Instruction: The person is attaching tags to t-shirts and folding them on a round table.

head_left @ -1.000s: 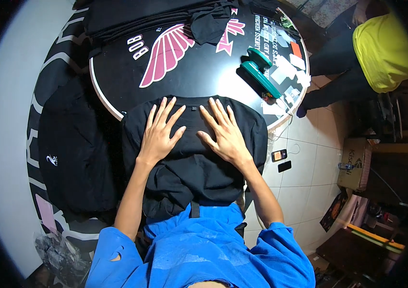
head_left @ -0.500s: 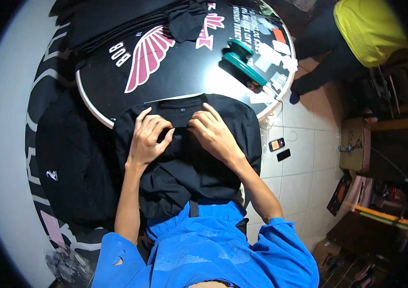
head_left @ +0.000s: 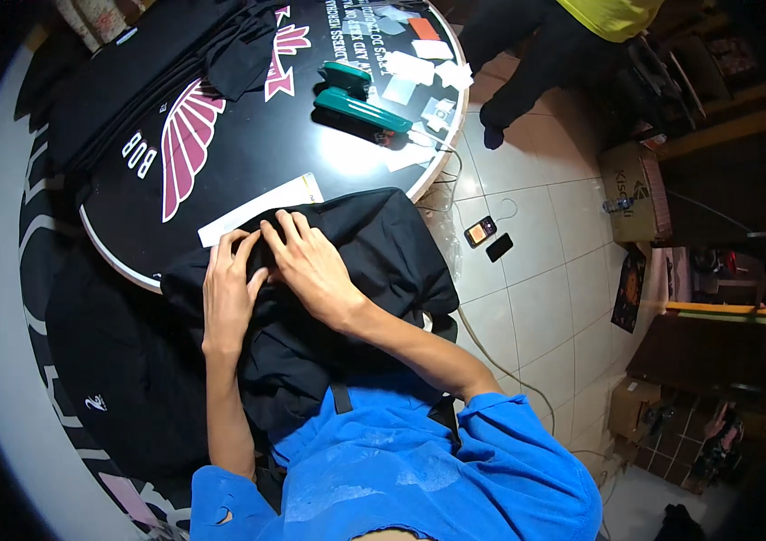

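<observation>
The round black bench (head_left: 252,149) has the black garment (head_left: 378,261) over its near edge; my left hand (head_left: 228,293) and right hand (head_left: 315,270) bend narrow on its cloth, pinching or not I can't tell. Beyond: a white strip (head_left: 261,209), a green device (head_left: 365,110); rightward, pale tiled floor (head_left: 545,288).

Hard white glare on round black tabletop (head_left: 248,135) toward right edge; white papers (head_left: 410,69) there near blown out. Teal corded appliance (head_left: 363,110) casts dark shadow. Black shirt (head_left: 392,234) folds sink to near-black. Right background dim. Fisheye bend, black corners.
</observation>
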The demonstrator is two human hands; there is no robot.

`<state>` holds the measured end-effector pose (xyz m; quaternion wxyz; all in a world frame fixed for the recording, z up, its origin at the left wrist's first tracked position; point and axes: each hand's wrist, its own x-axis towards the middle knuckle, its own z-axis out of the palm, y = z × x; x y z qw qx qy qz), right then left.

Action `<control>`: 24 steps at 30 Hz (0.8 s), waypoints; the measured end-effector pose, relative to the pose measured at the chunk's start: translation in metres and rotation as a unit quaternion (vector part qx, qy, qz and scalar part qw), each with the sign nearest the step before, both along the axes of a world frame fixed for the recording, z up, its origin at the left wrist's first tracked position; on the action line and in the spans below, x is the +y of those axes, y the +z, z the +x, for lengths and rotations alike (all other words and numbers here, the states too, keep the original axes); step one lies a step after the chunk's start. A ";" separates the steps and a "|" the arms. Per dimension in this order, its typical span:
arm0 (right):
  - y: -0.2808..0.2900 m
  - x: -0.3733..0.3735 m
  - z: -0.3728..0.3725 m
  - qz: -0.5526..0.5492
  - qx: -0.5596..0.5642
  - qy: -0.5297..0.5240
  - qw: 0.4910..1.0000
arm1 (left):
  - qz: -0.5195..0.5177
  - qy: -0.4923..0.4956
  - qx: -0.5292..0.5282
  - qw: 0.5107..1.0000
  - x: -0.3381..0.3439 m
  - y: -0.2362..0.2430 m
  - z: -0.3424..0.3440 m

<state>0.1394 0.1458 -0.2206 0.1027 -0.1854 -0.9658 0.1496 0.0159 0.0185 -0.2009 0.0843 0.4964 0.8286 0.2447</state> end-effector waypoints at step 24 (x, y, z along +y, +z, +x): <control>-0.019 0.038 -0.002 -0.135 0.021 0.109 0.985 | -0.053 -0.037 -0.049 0.997 -0.005 -0.005 -0.014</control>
